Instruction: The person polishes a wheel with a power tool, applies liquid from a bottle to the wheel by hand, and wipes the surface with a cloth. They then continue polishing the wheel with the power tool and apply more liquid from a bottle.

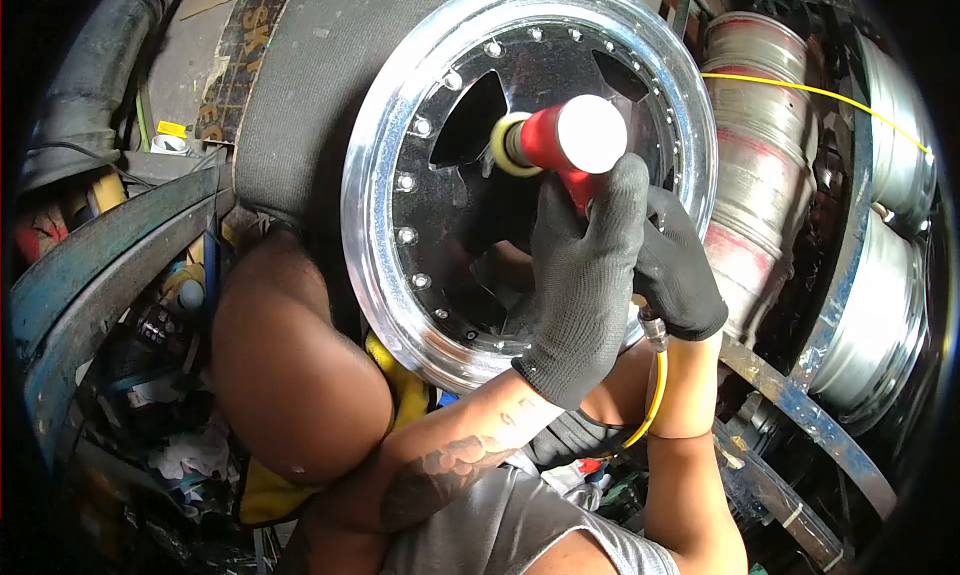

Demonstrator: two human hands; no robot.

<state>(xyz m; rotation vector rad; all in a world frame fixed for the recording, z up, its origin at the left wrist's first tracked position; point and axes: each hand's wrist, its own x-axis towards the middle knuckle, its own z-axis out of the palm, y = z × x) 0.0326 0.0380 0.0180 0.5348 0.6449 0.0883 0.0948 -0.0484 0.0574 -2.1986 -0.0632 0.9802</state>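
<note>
A red air polisher [540,140] with a pale round cap and a yellowish pad is held up against the black face of a wheel rim [375,205]. The rim has a shiny polished lip and a ring of small bolts. My left hand [595,265], in a black knit glove, is closed around the polisher near its head, thumb up along it. Behind it, my right hand [685,270], gloved the same way, wraps the handle, most of which the hands hide. A yellow air hose [658,390] runs down from a metal fitting below my right hand.
Several stacked silver rims [760,155] stand at right beside a worn metal frame [850,455]. More rims [870,325] lie beyond it. The yellow line [800,87] crosses above them. A dark ribbed roll [290,95] stands left of the wheel; clutter [190,455] covers the lower left.
</note>
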